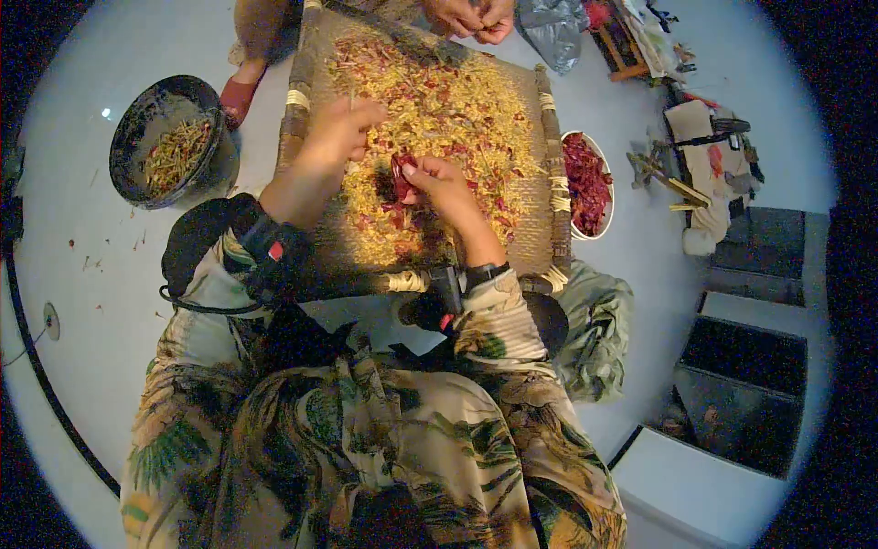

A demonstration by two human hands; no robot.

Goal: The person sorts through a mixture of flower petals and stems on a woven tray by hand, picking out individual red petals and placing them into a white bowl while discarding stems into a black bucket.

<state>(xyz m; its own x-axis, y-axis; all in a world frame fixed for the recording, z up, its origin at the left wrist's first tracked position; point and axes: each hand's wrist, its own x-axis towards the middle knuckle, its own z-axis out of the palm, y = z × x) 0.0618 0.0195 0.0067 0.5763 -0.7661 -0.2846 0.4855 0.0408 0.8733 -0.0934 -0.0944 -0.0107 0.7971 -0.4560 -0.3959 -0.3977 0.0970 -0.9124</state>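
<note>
My right hand (444, 188) is closed on a dried red chili (402, 178), pinched between thumb and fingers above the woven frame. To its left, my left hand (343, 131) hovers over the same frame, its curled fingers smeared by motion. A thin pale bit shows by its fingertips, and I cannot tell whether it is held. Yellow chili seeds (494, 101), mixed with red chili pieces and stems, cover much of the woven frame (540, 242), which has thick wooden side poles.
A black bucket (229, 169) with stems inside stands at left. Right of the frame is a white bowl (611, 206) full of red chilies. Another person's hands (471, 16) are at the far edge, near a grey plastic bag (551, 35). Greenish cloth (599, 334) lies at my right.
</note>
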